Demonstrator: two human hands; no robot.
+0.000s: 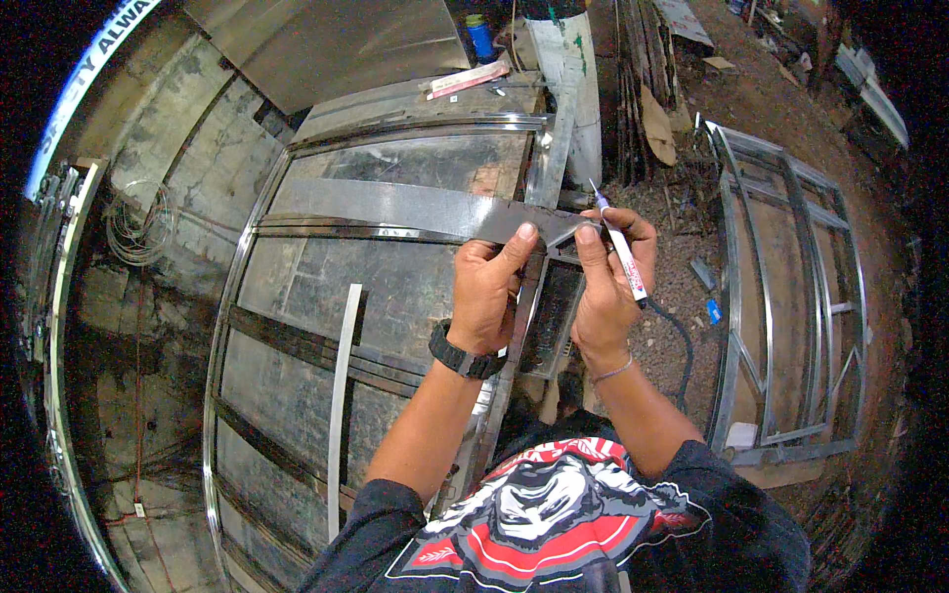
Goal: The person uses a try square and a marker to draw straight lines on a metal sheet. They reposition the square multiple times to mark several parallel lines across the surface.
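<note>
Your left hand [486, 295] is pinching a light metal strip [395, 205], your right hand [605, 301] holding a marker [625, 262]; probably springy and slick, the strip is needing flat-face grips under your thumbs.

One view: head cam, left unit of a side-by-side fisheye pair worn on the person's head. Faces steeply down and ahead; upright, unmirrored, picture left = person's left. Close on the work: left hand [489, 292] and right hand [608, 296] sit around mid-picture, forearms [425, 425] come up from below, shirt front [554, 514] fills the lower edge. Metal frame [297, 342] is seen obliquely from above, left of centre. Very wide coverage: concrete surface [188, 109] out left, second frame [791, 453] farther off right. Straight edges bow toward the rim; corners black outside the lens circle.
</note>
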